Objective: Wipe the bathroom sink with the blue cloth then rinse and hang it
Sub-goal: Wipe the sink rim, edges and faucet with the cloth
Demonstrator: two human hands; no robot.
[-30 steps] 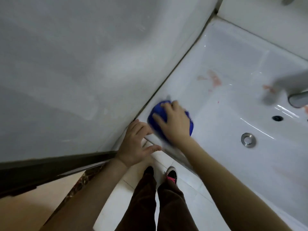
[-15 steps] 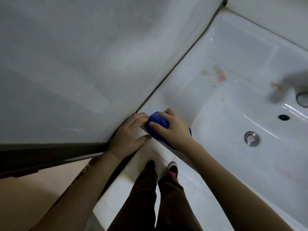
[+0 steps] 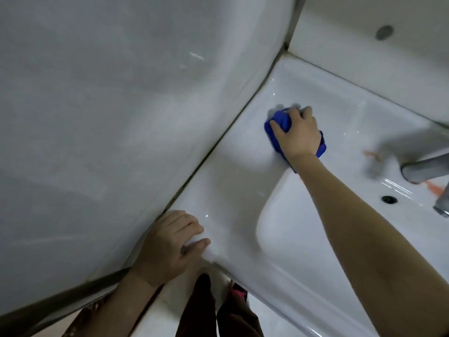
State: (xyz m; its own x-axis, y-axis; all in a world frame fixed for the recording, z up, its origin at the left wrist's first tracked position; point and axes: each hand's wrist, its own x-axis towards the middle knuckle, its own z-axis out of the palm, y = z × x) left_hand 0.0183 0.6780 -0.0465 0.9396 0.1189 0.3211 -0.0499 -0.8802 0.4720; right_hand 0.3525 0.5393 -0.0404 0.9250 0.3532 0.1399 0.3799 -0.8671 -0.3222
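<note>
Head view has the right hand [image 3: 295, 135] curled around the bunched blue cloth [image 3: 279, 122] on the glossy white ceramic sink [image 3: 243, 178], center frame, left hand [image 3: 167, 244] gripping its lower-left corner, so the orange smears [image 3: 371, 154] at right lie nearer the right hand.

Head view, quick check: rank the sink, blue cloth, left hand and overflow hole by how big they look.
1. sink, by far.
2. left hand, though it sits nearer the camera.
3. blue cloth, mostly hidden under the right hand, so hand versus cloth is unsure.
4. overflow hole.
</note>
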